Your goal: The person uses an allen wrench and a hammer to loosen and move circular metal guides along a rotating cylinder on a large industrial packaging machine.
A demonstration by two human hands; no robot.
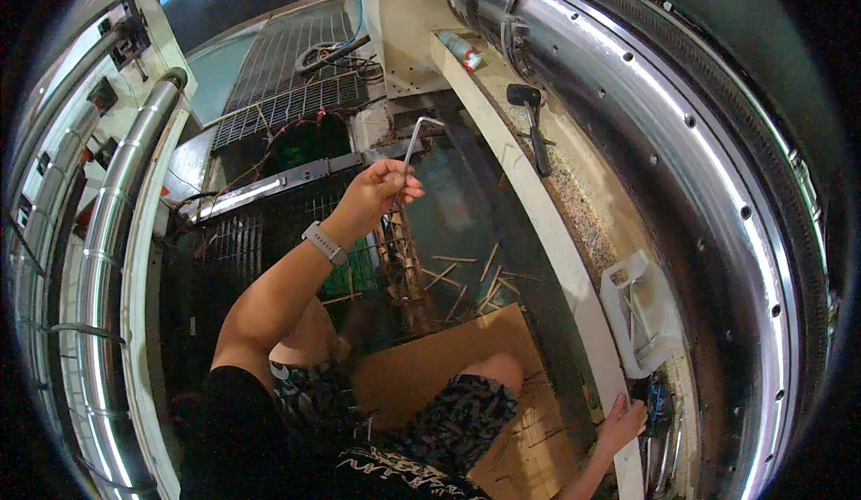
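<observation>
My left hand [381, 191] is raised in front of me and pinches the long leg of an L-shaped metal hex key [413, 144], whose short leg points right at the top. A grey watch [324, 243] is on that wrist. My right hand [622, 420] is low at the right, its fingers curled over the edge of the cream curved ledge [547, 222] of a big machine. I sit with bent knees on a sheet of brown cardboard [448, 354].
A large polished metal ring [682, 150] curves along the right. On the ledge lie a black mallet [531, 123], a grey-and-red cylinder [461, 50] and a white tray [639, 313] of tools. Wooden sticks [466, 276] litter the dark floor. Metal grating [287, 74] is behind; chromed pipes [108, 231] stand left.
</observation>
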